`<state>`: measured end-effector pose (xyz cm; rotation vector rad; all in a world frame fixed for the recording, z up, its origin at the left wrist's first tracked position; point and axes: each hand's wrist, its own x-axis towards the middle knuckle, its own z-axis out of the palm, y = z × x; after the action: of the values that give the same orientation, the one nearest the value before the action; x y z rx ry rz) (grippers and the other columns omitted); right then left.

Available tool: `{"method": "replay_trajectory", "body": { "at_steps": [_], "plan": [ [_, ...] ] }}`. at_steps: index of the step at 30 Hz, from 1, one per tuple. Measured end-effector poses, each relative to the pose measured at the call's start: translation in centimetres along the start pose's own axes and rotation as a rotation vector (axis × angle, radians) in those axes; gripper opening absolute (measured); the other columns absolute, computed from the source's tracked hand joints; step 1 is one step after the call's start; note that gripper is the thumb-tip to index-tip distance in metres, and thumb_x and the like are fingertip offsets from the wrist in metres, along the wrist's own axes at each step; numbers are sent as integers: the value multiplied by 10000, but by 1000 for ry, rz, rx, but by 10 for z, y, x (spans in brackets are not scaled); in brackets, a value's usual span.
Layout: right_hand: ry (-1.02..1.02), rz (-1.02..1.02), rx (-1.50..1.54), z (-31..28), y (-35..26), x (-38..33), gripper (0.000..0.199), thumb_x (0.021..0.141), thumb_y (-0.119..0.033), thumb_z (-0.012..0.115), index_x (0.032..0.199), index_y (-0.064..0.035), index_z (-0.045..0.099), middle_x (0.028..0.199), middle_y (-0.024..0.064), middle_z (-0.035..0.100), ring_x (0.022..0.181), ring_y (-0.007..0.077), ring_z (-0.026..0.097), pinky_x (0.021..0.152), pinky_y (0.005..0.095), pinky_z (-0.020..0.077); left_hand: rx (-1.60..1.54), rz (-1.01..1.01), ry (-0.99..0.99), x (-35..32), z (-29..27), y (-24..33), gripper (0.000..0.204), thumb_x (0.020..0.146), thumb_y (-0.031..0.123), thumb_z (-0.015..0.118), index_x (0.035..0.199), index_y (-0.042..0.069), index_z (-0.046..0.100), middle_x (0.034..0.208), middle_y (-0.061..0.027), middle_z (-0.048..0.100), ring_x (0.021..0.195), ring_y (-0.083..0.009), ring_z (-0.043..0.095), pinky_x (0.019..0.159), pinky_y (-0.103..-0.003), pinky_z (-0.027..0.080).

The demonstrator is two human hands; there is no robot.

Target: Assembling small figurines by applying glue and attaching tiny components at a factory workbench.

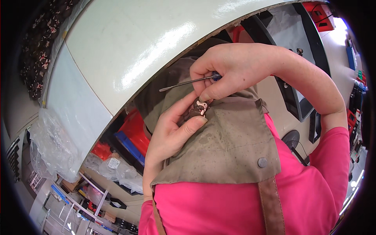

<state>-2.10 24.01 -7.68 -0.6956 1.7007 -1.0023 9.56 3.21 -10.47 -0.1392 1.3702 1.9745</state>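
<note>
In front of my lap, over the brown apron (231, 145), my left hand (172, 127) grips a small brown and pink figurine (199, 107) between thumb and fingers. My right hand (223, 74) keeps a screwdriver (184, 84) tucked in its curled fingers. The flat metal blade points left, and a bit of the blue handle shows at the palm. The thumb of that same hand presses at the figurine's upper end. Fingers cover part of the figurine, so its full shape is hidden.
A glossy white table (129, 51) curves in front of me. Piled at its far left are many brown and pink pieces (37, 58). Clear plastic bags (53, 143) hang by the table's left end. To the right stands a black-rimmed tray (291, 98); red and blue bins (131, 133) sit below the table.
</note>
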Motion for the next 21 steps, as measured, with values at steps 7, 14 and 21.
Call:
{"method": "replay_trajectory", "body": {
  "at_steps": [7, 14, 21],
  "plan": [
    [167, -143, -6, 5, -2, -12, 233, 856, -171, 640, 987, 6, 564, 769, 81, 627, 741, 178, 606, 676, 286, 463, -42, 50, -4, 3, 1, 4, 620, 864, 93, 681, 1391, -28, 377, 1195, -86, 572, 1107, -140, 540, 980, -271, 400],
    [505, -292, -248, 28, -1, -50, 149, 870, -57, 594, 1005, 5, 596, 802, 111, 565, 708, 273, 554, 648, 348, 451, -8, 46, 60, 6, -2, 12, 516, 856, 58, 673, 1310, 35, 427, 1119, -80, 581, 1070, -139, 548, 970, -271, 403],
    [589, -161, -312, 48, 8, -53, 206, 823, -35, 637, 1030, -37, 647, 780, 108, 543, 683, 287, 561, 601, 369, 461, 29, 54, 77, 9, 0, 13, 506, 859, 57, 663, 1306, 37, 427, 1105, -75, 579, 1061, -135, 549, 973, -283, 403]
  ]
}}
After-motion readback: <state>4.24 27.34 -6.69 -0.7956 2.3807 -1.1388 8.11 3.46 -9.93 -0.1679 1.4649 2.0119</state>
